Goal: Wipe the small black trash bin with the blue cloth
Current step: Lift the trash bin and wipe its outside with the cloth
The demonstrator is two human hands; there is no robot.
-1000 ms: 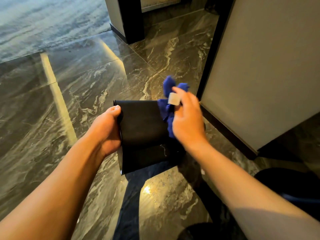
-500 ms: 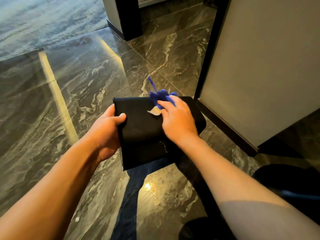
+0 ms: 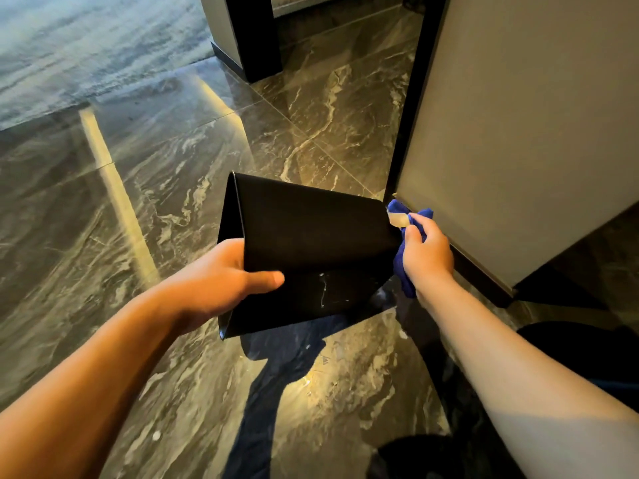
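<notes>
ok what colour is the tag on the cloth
A pale cream tag on the blue cloth; the head view shows it.

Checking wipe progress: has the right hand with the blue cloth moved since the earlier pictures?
Yes. The right hand and blue cloth slid off the bin's top face to its right end, toward the grey panel.

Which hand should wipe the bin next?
The right hand. It already holds the blue cloth against the end of the black bin. The left hand is busy gripping the bin's open rim to steady it.
</notes>
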